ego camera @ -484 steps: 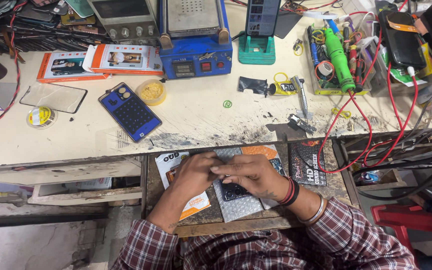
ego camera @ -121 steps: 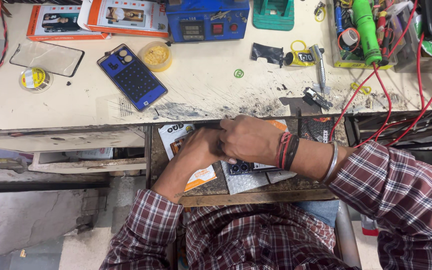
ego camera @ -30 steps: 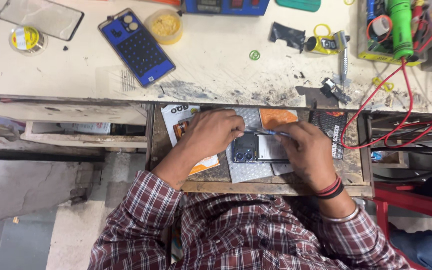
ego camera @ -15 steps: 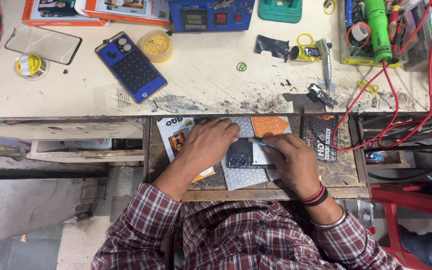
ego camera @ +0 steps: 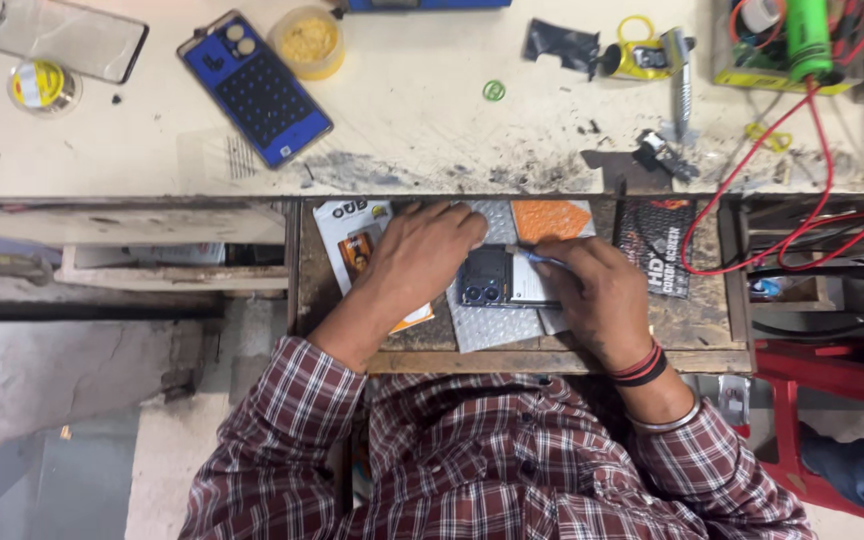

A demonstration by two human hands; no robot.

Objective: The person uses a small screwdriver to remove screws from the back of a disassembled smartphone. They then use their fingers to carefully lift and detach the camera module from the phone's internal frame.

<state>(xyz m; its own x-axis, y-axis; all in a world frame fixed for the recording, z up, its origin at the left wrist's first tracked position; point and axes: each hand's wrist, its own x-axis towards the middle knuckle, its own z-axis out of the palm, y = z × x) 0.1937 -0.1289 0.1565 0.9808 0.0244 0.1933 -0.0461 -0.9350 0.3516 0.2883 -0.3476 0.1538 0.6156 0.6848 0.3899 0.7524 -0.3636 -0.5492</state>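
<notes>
Sleeves: plaid shirt cuffs frame the near edge of the pull-out tray (ego camera: 552,360), with red and black bands on the right wrist.
Left hand (ego camera: 422,255): lies palm down on the tray, fingers pressed together and curled onto the left end of the phone (ego camera: 497,277), pinning it to the bubble-wrap pad (ego camera: 497,325).
Right hand (ego camera: 597,285): fingers pinch a thin blue-tipped tool (ego camera: 532,257), its tip at the phone's far edge.
Phone: dark, back up, camera lenses showing, in the middle of the tray between both hands.
Tray contents: printed card pack (ego camera: 352,235) at the left, orange pad (ego camera: 550,217) at the far edge, dark packet (ego camera: 657,255) at the right.
Doing it well: judged from the grip, the left hand should bear down steadily while the tool works shallow and flat along the seam, so nothing slips or gouges.
Workbench (ego camera: 432,140): blue phone case (ego camera: 255,90), yellow tub (ego camera: 309,40), tape roll (ego camera: 42,85), glass sheet (ego camera: 67,38), red wires (ego camera: 802,170) toward the right corner.
Change: half a second earlier the camera sat further back, showing more of the bench's far side; the hands kept their hold.
</notes>
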